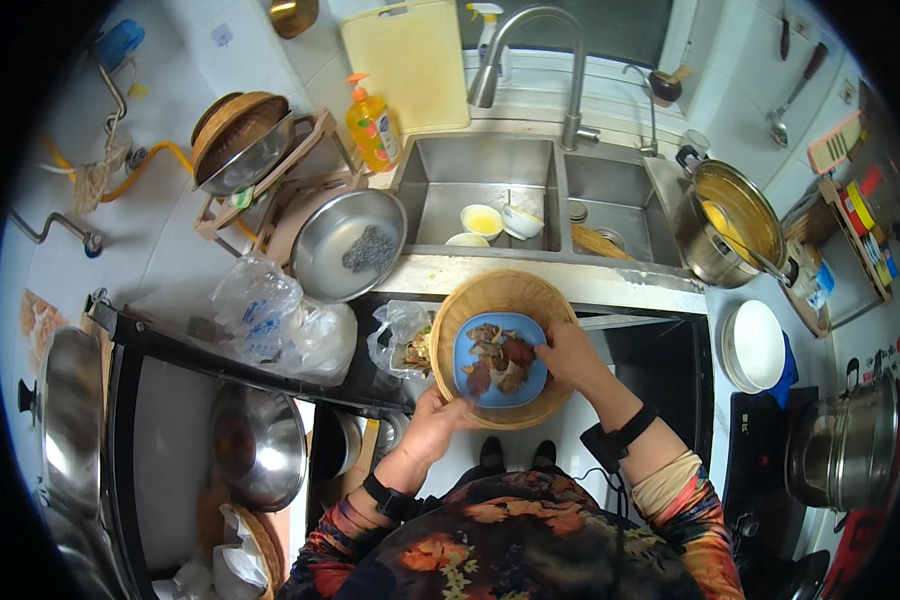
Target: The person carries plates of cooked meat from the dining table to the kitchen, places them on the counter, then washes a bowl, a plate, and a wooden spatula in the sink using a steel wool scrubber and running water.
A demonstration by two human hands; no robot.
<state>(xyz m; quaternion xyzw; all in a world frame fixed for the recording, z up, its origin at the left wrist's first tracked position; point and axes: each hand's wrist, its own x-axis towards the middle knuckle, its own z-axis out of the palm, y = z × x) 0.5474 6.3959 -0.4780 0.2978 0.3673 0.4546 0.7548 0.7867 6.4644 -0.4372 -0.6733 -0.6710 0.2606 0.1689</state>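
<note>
A round woven bamboo basket is held out before my body, just short of the sink counter. Inside it sits a blue rounded dish with several brown and reddish pieces of food, which look like meat. My left hand grips the basket's near left rim, its thumb close to the dish's corner. Over the basket's right rim reaches my right hand, its fingertips pinching the right edge of the dish. Its lower fingers are hidden, so any hold on the basket itself cannot be seen.
Behind is a double steel sink with small bowls. A steel basin with a scouring pad stands left, above plastic bags and a bag of scraps. A pot with a ladle and white bowls stand right.
</note>
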